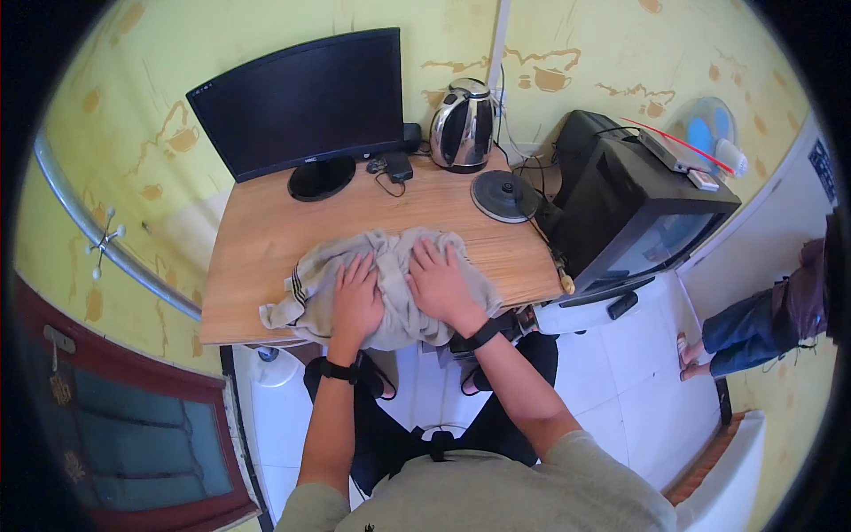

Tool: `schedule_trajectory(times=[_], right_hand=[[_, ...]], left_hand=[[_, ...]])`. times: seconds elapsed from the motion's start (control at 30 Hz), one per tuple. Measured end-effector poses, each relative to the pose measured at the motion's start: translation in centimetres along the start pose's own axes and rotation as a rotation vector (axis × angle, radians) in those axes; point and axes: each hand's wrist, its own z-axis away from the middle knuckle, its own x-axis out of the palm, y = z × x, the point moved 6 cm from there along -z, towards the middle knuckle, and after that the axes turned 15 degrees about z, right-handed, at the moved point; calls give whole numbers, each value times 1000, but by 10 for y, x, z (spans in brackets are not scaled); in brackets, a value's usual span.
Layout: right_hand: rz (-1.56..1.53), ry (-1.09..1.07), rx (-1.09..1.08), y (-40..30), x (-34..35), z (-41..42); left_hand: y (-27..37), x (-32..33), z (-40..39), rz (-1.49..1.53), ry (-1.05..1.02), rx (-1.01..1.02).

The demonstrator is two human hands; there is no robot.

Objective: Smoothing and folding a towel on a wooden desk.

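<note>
A crumpled grey towel or garment [399, 319] with dark stripes near its left end lies at the front edge of the wooden desk [246, 246]. On its left part rests my left hand [359, 296], palm down with the fingers slightly spread. My right hand [439, 282] lies flat on the cloth's upper right part, fingers apart. The palms and whatever lies under them are hidden. Each wrist wears a black band. Neither hand visibly grips the cloth.
Behind the cloth stand a monitor [306, 100], a black power adapter [398, 167] and a steel electric kettle [462, 126]. The kettle's base [506, 196] and a boxy television [638, 199] are at the right. Cables run between them. Another person [764, 319] stands far right.
</note>
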Motion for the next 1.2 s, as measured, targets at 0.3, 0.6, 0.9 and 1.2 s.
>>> schedule_trajectory(times=[0.3, 0.6, 0.9, 1.2], right_hand=[[-492, 126, -23, 37, -50, 58], [-131, 67, 221, 88, -38, 77], [-281, 210, 206, 53, -66, 72], [-334, 19, -43, -30, -45, 42]], left_hand=[[8, -14, 3, 136, 96, -31], [59, -49, 17, 296, 247, 180], [79, -34, 95, 244, 224, 105], [56, -14, 119, 132, 248, -3]])
